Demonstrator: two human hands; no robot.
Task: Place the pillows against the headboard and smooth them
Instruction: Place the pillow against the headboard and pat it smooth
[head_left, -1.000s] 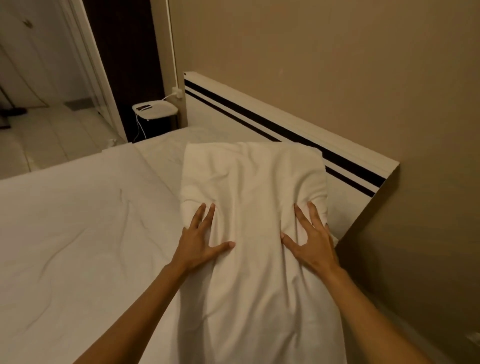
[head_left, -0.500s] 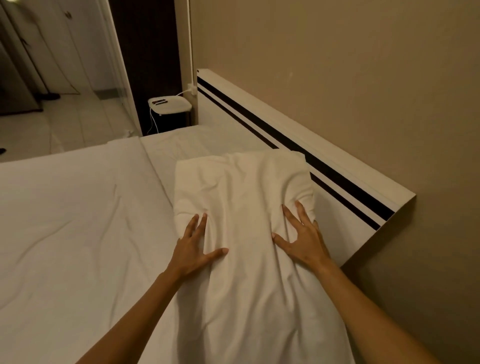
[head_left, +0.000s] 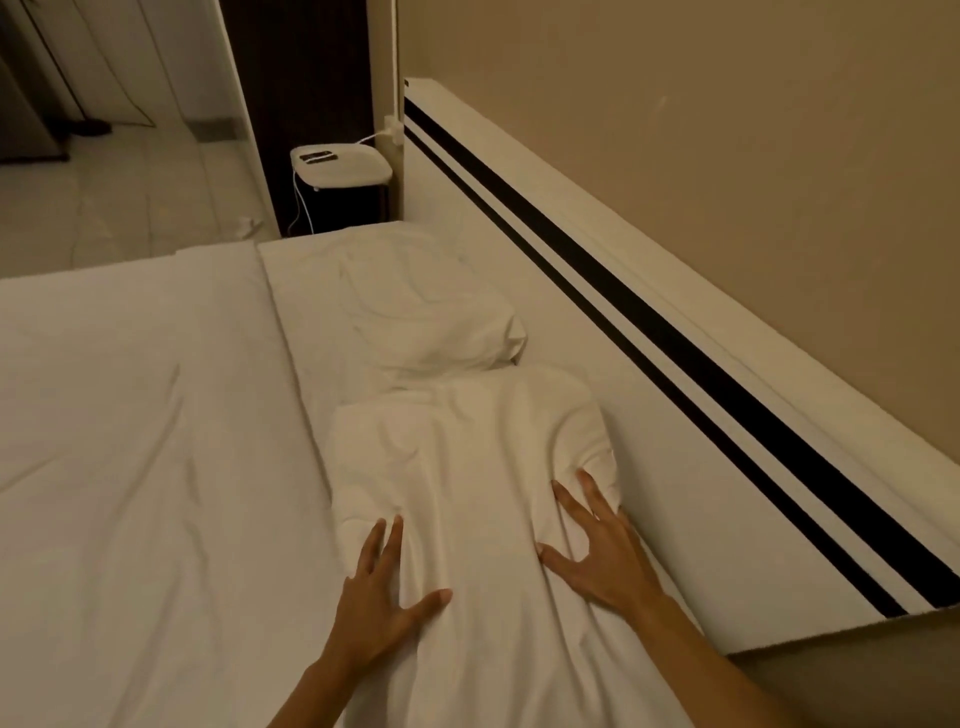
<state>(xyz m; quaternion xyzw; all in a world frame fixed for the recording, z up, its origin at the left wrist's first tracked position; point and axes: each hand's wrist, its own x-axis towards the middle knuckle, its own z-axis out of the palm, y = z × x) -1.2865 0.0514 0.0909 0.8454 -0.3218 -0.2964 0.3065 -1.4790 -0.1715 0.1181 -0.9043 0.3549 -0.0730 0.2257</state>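
A white pillow (head_left: 467, 467) lies flat on the bed beside the white headboard (head_left: 597, 291) with two black stripes. My left hand (head_left: 379, 592) presses flat on the pillow's left side, fingers spread. My right hand (head_left: 602, 551) presses flat on its right side next to the headboard, fingers spread. Neither hand grips the cloth. A second white pillow (head_left: 426, 306), wrinkled, lies farther along the headboard, touching the far end of the near one.
The white bed sheet (head_left: 135, 441) spreads to the left. A small white side table (head_left: 340, 163) with a cable stands past the bed's far corner by a dark doorway. Tiled floor (head_left: 104, 202) lies beyond. The beige wall rises behind the headboard.
The view has tilted down and risen, so the second pillow now shows beyond the near one. Both hands have stayed pressed flat on the near pillow, sliding slightly along it.
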